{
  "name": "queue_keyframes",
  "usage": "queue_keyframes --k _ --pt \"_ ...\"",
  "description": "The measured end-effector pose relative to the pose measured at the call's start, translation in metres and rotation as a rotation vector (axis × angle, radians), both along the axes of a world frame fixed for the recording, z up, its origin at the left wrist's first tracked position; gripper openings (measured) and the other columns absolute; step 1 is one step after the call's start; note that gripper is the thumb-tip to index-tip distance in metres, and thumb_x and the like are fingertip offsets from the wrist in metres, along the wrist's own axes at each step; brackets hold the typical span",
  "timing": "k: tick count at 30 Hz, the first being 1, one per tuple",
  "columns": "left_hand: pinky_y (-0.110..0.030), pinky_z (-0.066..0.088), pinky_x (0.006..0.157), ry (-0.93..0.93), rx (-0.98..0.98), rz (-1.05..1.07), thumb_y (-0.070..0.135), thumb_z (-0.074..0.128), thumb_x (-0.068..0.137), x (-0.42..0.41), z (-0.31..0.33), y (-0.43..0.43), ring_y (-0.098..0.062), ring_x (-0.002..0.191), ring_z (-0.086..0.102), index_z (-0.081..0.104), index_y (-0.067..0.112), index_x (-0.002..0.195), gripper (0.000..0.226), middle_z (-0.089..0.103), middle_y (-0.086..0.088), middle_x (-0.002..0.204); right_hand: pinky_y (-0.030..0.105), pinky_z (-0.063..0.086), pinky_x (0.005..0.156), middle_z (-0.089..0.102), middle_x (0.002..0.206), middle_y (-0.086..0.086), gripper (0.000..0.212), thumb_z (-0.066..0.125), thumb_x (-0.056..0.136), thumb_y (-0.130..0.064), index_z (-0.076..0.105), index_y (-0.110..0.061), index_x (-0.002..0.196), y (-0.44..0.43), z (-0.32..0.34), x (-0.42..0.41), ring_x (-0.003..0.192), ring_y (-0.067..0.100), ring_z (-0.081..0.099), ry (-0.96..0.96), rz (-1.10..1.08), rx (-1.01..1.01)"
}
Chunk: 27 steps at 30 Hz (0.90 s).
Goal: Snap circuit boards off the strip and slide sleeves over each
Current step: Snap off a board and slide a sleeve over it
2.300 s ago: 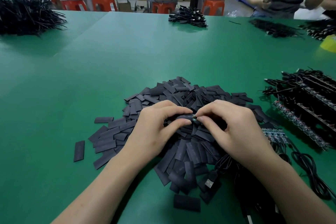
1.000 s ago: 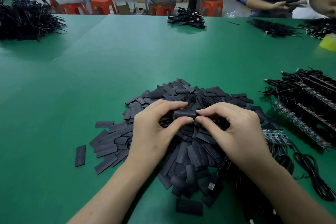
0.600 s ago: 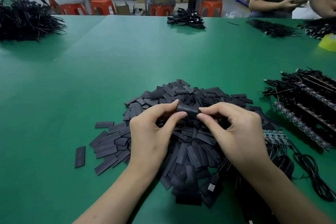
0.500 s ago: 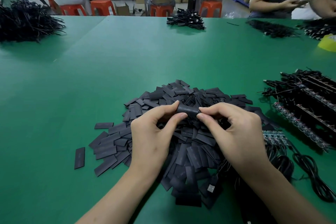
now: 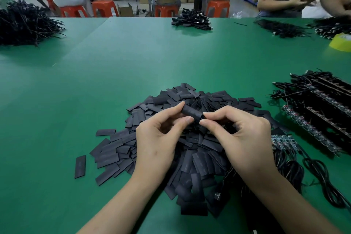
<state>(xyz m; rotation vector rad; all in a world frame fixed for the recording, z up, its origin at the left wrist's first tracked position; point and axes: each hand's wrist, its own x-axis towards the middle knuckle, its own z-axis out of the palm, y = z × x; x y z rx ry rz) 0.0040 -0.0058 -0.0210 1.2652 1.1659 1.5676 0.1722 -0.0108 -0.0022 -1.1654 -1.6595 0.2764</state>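
Across the green table (image 5: 133,59), a heap of flat black sleeves (image 5: 191,150) lies under both hands. Left hand (image 5: 157,138) and right hand (image 5: 245,137) pinch one black sleeve (image 5: 191,112) by its ends just above the heap; whether a board sits inside, I cannot tell. Board strips (image 5: 319,112) lie right. Orange stools (image 5: 105,7) stand beyond.
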Motion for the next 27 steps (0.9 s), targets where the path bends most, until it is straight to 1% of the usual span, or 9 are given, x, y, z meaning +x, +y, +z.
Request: queue_keyframes --k 2,4,5,8,11,17,22,25,27 --pt "-0.016 0.055 0.081 -0.059 -0.005 -0.015 0.003 0.079 0.083 0.0001 0.0018 0.0012 -0.009 0.087 0.076 0.077 0.021 0.112 0.033 0.08 0.002 0.092 0.03 0.057 0.073 0.073 0.08 -0.019 0.014 0.084 0.082 -0.023 0.078 -0.029 0.092 0.0002 0.0006 0.0003 0.077 0.008 0.072 0.044 0.023 -0.036" --pt "-0.017 0.056 0.08 -0.145 -0.019 -0.026 0.0 0.077 0.084 -0.0005 0.0031 0.0023 -0.012 0.086 0.077 0.078 0.019 0.107 0.03 0.08 -0.003 0.092 0.019 0.055 0.074 0.074 0.081 -0.019 0.018 0.083 0.083 -0.018 0.077 -0.03 0.096 0.0005 0.0012 0.0001 0.077 0.006 0.073 0.089 0.067 -0.081" --pt "-0.018 0.057 0.079 -0.192 -0.027 -0.035 -0.001 0.076 0.085 -0.0011 0.0035 0.0027 -0.014 0.085 0.077 0.078 0.018 0.105 0.028 0.08 -0.005 0.092 0.016 0.055 0.074 0.074 0.082 -0.019 0.02 0.081 0.085 -0.016 0.076 -0.031 0.097 0.0011 0.0014 0.0 0.078 0.005 0.073 0.102 0.092 -0.107" --pt "-0.022 0.059 0.079 -0.289 -0.046 -0.058 0.01 0.078 0.081 -0.0034 0.0046 0.003 -0.017 0.083 0.077 0.08 0.017 0.099 0.02 0.08 -0.009 0.091 0.018 0.057 0.076 0.076 0.081 -0.017 0.022 0.072 0.093 -0.009 0.076 -0.03 0.1 0.0039 0.001 0.0011 0.079 0.006 0.075 0.16 0.159 -0.203" --pt "-0.022 0.058 0.077 -0.309 -0.05 -0.064 0.019 0.079 0.075 -0.004 0.0058 0.0026 -0.017 0.081 0.077 0.083 0.021 0.096 0.021 0.079 -0.007 0.087 0.015 0.055 0.075 0.076 0.078 -0.014 0.021 0.069 0.096 -0.009 0.077 -0.028 0.1 0.006 0.0004 0.003 0.075 0.006 0.074 0.168 0.168 -0.257" --pt "-0.023 0.059 0.079 -0.284 -0.014 -0.074 0.018 0.079 0.077 -0.0033 0.0038 0.0026 -0.017 0.08 0.077 0.082 0.021 0.098 0.022 0.078 -0.009 0.087 0.014 0.051 0.064 0.075 0.074 -0.009 0.023 0.072 0.093 -0.012 0.078 -0.034 0.094 0.0057 -0.001 0.0025 0.064 0.009 0.068 0.166 0.177 -0.278" --pt "-0.021 0.058 0.078 -0.285 -0.026 -0.071 0.012 0.079 0.08 -0.0024 0.0029 0.0029 -0.016 0.082 0.077 0.082 0.017 0.097 0.019 0.08 -0.008 0.091 0.016 0.052 0.062 0.075 0.075 -0.009 0.026 0.072 0.093 -0.012 0.078 -0.037 0.096 0.0056 -0.0018 0.0027 0.062 0.01 0.068 0.174 0.189 -0.291" --pt "-0.019 0.058 0.078 -0.252 -0.013 -0.087 0.002 0.076 0.084 0.0004 0.0026 0.0016 -0.016 0.083 0.077 0.079 0.013 0.104 0.023 0.08 -0.007 0.093 0.015 0.05 0.06 0.074 0.074 -0.007 0.024 0.072 0.093 -0.012 0.078 -0.036 0.095 0.0052 -0.002 0.005 0.058 0.009 0.064 0.186 0.182 -0.29" --pt "-0.018 0.057 0.079 -0.211 0.003 -0.09 0.001 0.075 0.086 0.0013 0.0034 0.0013 -0.014 0.084 0.077 0.077 0.013 0.108 0.025 0.08 -0.005 0.094 0.015 0.05 0.059 0.074 0.072 -0.007 0.026 0.072 0.094 -0.012 0.078 -0.037 0.093 0.0058 -0.0009 0.0054 0.056 0.008 0.062 0.187 0.18 -0.292"
